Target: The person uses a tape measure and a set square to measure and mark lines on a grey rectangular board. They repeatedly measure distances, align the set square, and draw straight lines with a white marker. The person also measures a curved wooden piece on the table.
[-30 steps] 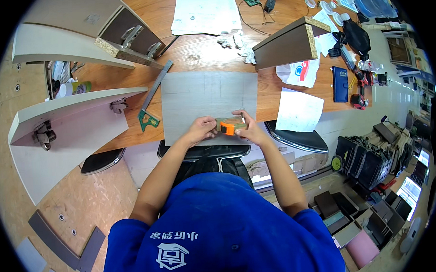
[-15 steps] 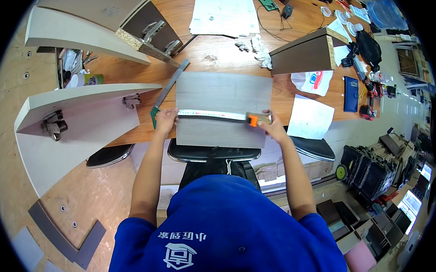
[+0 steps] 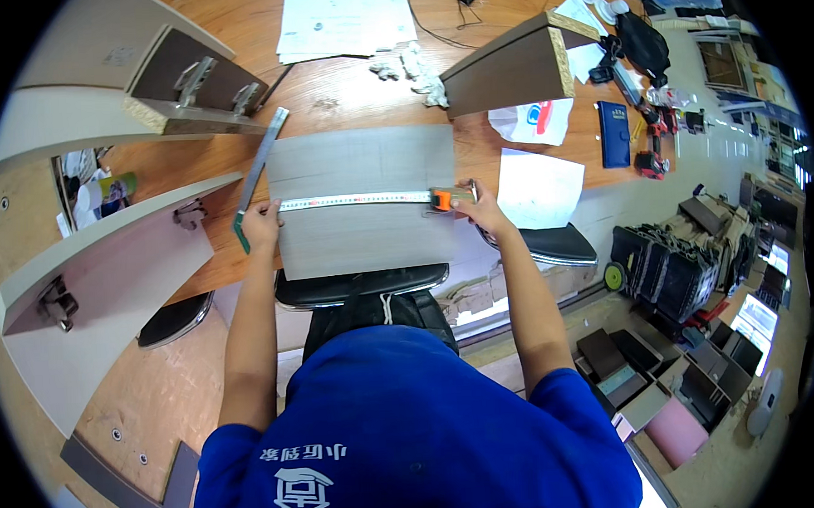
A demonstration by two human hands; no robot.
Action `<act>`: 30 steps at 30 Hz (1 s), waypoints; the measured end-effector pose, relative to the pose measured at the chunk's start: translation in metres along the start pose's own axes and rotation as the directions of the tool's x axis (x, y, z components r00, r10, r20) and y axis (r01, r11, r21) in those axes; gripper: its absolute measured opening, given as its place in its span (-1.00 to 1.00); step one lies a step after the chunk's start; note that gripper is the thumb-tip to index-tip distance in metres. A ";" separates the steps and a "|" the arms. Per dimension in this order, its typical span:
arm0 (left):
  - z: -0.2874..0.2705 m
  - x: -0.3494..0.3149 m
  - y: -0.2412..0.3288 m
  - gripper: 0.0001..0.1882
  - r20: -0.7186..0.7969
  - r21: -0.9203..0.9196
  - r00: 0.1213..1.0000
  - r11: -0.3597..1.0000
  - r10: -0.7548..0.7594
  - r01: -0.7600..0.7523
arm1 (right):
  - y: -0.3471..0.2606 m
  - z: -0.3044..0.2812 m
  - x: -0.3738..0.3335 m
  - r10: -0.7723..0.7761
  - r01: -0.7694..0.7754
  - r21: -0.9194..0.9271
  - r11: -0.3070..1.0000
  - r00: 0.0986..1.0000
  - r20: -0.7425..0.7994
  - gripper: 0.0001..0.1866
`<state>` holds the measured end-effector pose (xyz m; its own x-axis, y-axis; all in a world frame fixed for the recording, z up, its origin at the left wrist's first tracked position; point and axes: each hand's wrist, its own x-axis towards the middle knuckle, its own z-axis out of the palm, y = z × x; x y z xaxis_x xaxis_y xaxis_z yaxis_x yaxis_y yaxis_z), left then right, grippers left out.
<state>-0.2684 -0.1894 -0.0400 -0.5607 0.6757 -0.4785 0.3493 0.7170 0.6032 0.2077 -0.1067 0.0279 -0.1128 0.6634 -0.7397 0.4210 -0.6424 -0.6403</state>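
A grey rectangular board [image 3: 366,242] lies flat at the table's front edge. Across its middle, from the left edge to near the right one, stretches the pulled-out blade of a tape measure [image 3: 355,201]. My left hand [image 3: 261,226] pinches the blade's end at the board's left edge. At the right edge, my right hand [image 3: 484,208] is closed on the orange-fronted tape measure case [image 3: 441,200]; its fingers partly cover the case. Just beyond my left hand, a try square [image 3: 262,166] with a green handle lies slanted beside the board.
Left stand pale panels with hinges [image 3: 107,244] and a brown cabinet piece [image 3: 186,87]. A brown panel [image 3: 508,68] stands beyond the board's right corner. Paper sheets [image 3: 540,186], a blue notebook [image 3: 613,134] and a red-black power tool [image 3: 653,160] lie right. Black chair seats [image 3: 363,286] sit below the table edge.
The whole scene has shifted left in the picture as my view turned. The blade now lies closer to the board, its dark shadow gone. Both hands keep their hold.
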 end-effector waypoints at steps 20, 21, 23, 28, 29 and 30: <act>-0.005 0.011 -0.015 -0.67 0.037 -0.026 0.999 1.000 0.014 -0.013 | 0.017 -0.032 0.025 -0.047 0.036 0.116 0.993 0.995 0.088 -0.33; -0.005 0.013 -0.017 -0.66 0.041 -0.021 0.999 1.000 0.019 -0.019 | 0.017 -0.030 0.025 -0.051 0.041 0.124 0.991 0.995 0.085 -0.33; -0.003 0.015 -0.016 -0.66 0.059 -0.012 0.998 1.000 0.012 -0.011 | 0.017 -0.031 0.024 -0.051 0.040 0.133 0.990 0.995 0.083 -0.32; -0.007 0.023 -0.033 -0.63 0.081 -0.041 0.997 0.999 0.000 0.003 | 0.023 -0.030 0.030 -0.124 0.092 0.224 0.970 0.983 0.135 -0.30; -0.004 0.021 -0.025 -0.63 0.099 0.030 0.995 0.999 -0.017 0.014 | 0.026 -0.032 0.029 -0.134 0.096 0.251 0.963 0.982 0.137 -0.29; -0.002 0.020 -0.024 -0.64 0.059 0.005 0.998 1.000 -0.010 0.009 | 0.026 -0.033 0.030 -0.126 0.092 0.229 0.969 0.982 0.139 -0.28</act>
<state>-0.2889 -0.1932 -0.0625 -0.5189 0.6776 -0.5212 0.3479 0.7243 0.5953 0.2449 -0.0910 -0.0045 -0.2888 0.6793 -0.6747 0.1916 -0.6494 -0.7359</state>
